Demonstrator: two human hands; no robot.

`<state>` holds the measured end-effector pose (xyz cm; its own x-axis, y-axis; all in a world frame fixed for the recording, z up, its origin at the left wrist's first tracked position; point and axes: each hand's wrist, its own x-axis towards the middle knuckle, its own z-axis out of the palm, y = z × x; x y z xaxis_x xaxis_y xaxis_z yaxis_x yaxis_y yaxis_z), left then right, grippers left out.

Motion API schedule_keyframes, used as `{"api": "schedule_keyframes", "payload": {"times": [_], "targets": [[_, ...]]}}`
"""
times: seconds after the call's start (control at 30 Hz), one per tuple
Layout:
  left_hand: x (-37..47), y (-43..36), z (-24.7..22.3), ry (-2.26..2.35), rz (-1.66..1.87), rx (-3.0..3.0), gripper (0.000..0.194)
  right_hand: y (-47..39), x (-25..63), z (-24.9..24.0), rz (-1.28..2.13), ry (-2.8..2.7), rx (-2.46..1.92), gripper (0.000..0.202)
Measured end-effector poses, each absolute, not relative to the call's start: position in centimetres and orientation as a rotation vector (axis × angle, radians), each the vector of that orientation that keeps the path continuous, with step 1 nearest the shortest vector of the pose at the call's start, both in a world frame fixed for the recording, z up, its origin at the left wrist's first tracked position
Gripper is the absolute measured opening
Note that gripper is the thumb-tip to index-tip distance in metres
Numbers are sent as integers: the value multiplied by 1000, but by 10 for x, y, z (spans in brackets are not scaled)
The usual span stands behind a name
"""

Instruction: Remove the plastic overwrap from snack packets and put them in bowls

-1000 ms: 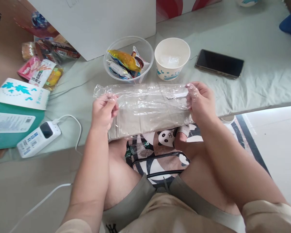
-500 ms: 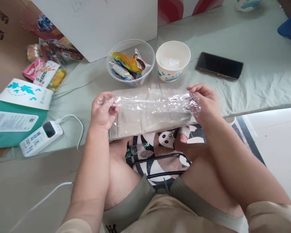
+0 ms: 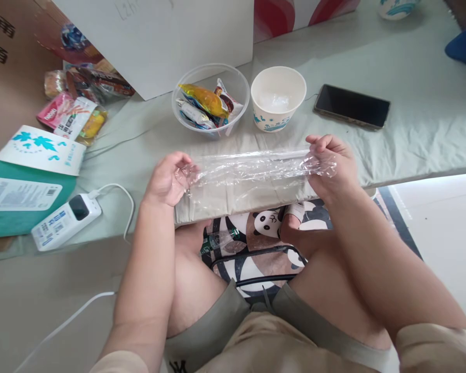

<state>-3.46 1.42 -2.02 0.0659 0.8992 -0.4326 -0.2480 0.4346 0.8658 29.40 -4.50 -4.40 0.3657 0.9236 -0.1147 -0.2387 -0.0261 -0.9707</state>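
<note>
A sheet of crinkled clear plastic film (image 3: 248,168) is stretched sideways between my two hands, above the front edge of the covered table. My left hand (image 3: 169,178) grips its left end, fingers curled with the film around the fingertips. At the other end, my right hand (image 3: 332,163) is closed on the bunched film, thumb side toward the middle. Just beyond the film stand a clear plastic bowl (image 3: 174,111) of wrapped snacks (image 3: 204,101) and a white paper bowl (image 3: 272,122) with blue print, holding something clear and crumpled.
A black phone (image 3: 351,106) lies right of the paper bowl. To the left are a white power bank (image 3: 66,223) with a cable, a green package (image 3: 23,207) and more snack packets (image 3: 72,114). A white board or box (image 3: 171,46) stands behind. Below, a panda-print mat (image 3: 264,223) covers the floor.
Both hands have shifted slightly to the right. The film between them is drawn into a narrower, more gathered band, and the left fingers have spread a little.
</note>
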Motion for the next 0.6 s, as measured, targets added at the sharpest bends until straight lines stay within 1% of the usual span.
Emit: {"api": "schedule_keyframes", "payload": {"times": [0.03, 0.17, 0.3, 0.47, 0.53, 0.6], "targets": [[-34, 13, -20, 1197, 971, 726, 20, -45, 294, -43, 1070, -707, -1249, 30], [-35, 8, -19, 1177, 923, 851, 42, -46, 291, -41, 1005, -674, -1299, 21], [-39, 7, -18, 1153, 934, 872, 46, -49, 288, -38, 845, -747, -1378, 8], [-40, 6, -13, 1080, 923, 836, 49, -51, 291, -29, 689, -721, -1392, 6], [-38, 5, -13, 1052, 886, 823, 50, -49, 292, -27, 701, -714, -1325, 8], [-35, 2, -15, 1027, 829, 818, 52, -49, 289, -27, 815, -756, -1265, 13]]}}
